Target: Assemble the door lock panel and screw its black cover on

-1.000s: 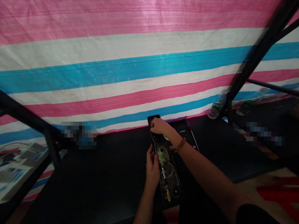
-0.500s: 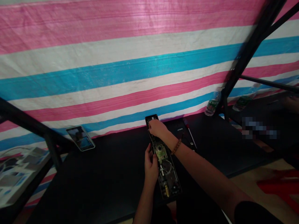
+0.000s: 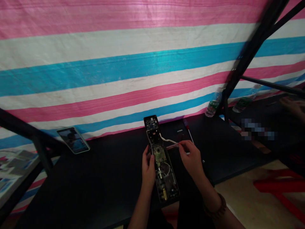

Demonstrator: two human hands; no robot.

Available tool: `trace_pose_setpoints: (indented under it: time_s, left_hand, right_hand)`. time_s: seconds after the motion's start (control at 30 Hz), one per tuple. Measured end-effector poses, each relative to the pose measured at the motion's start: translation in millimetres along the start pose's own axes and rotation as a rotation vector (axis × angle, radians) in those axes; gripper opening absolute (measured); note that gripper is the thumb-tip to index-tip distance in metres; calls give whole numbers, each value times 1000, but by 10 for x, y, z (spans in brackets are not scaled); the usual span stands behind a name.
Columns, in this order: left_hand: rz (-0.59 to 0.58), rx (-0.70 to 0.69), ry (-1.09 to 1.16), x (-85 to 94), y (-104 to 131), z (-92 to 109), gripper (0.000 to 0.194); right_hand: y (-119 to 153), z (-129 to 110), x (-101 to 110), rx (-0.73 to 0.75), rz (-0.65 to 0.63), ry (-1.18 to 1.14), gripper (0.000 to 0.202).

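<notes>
A long black device housing (image 3: 160,152) lies open on the black table, with a circuit board (image 3: 151,123) at its far end and metal parts inside. My left hand (image 3: 148,167) grips its left side, thumb on the edge. To the right of the housing, my right hand (image 3: 190,156) pinches the end of a white cable (image 3: 168,139) that runs out of the housing's upper part. Behind that hand lies a screwdriver (image 3: 187,126) with a red and dark handle.
A phone (image 3: 73,140) leans at the back left of the table (image 3: 95,187). Bottles (image 3: 213,106) stand back right near a black metal frame (image 3: 250,57). Another person's hand (image 3: 292,105) shows at the far right. White boxes (image 3: 16,168) sit at the left.
My right hand has moved from the housing's far end toward the right and nearer me, drawing the white cable out sideways. The circuit board is now uncovered. My left hand still holds the housing.
</notes>
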State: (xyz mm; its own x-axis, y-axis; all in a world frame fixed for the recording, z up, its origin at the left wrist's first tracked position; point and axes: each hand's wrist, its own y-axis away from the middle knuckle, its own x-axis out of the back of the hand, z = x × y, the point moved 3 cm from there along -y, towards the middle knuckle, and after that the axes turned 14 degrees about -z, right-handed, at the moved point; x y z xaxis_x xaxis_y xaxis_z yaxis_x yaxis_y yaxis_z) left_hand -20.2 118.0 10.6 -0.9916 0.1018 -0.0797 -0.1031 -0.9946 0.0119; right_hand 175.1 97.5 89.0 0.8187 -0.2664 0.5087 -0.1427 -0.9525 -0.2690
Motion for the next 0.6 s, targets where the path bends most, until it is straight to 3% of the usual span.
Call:
trace_pose_setpoints:
  time_s: [0.17, 0.27, 0.4, 0.6]
  left_hand:
    - [23, 1, -7, -8, 1, 29, 61]
    - [24, -16, -6, -10, -1, 24, 62]
    - [19, -36, -22, -7, -4, 19, 64]
    - [23, -41, -24, -12, -5, 33, 64]
  right_hand:
    - [-97, 179, 81, -4, -149, 43, 15]
    - [-273, 87, -60, 75, -275, 72, 21]
    - [-665, -156, -295, 173, -329, 206, 32]
    - [-1108, -283, -571, 204, -367, 518, 21]
